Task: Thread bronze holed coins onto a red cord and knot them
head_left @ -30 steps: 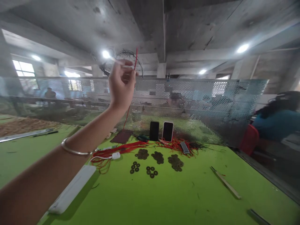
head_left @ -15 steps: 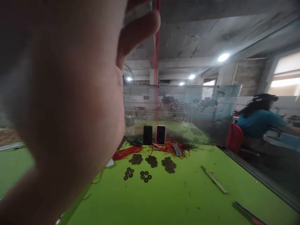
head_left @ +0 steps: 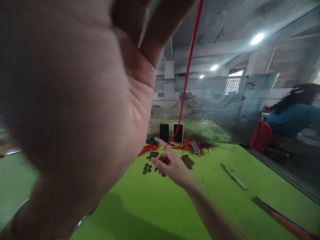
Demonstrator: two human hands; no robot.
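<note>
My left hand is raised very close to the camera and covers the left of the view. Its fingertips lie beyond the top edge. From there a red cord runs down, held up by this hand. My right hand is over the table at the cord's lower end, index finger stretched out against or just beside the cord, thumb apart, other fingers curled loosely. Around it lie piles of dark round washer-like discs, one pile to its right and a small group to its left.
The green table bears red cords, a grey block, tweezers and a dark-and-red tool. Two phone-like devices lean before a perforated metal screen. A person in blue sits at right.
My right hand has come into view from below, reaching to the cord's lower end. My left hand and the cord have shifted right, and the view has tilted slightly downward.
</note>
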